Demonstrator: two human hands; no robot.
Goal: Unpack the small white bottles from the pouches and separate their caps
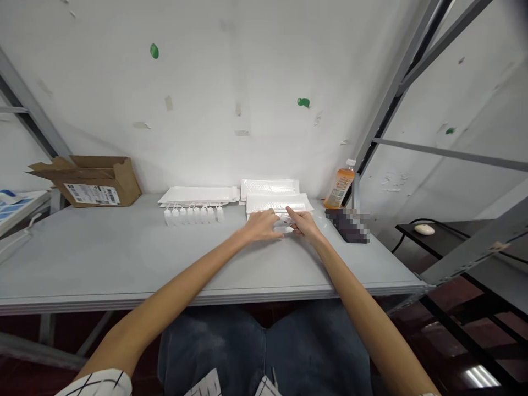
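Grip of right hand (pixel 304 224) closed on white item (pixel 284 229), left hand (pixel 262 225) unclear — grey table (pixel 165 264), scuffed white wall (pixel 198 77) behind.

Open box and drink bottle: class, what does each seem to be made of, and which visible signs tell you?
The open box looks like matt brown cardboard, judging by its folded flaps. The drink bottle seems smooth, clear plastic: orange shows through, though glass cannot be excluded.

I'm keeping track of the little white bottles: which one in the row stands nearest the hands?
The rightmost bottle, at the row's end toward the left hand; all the others in the row stand farther left.
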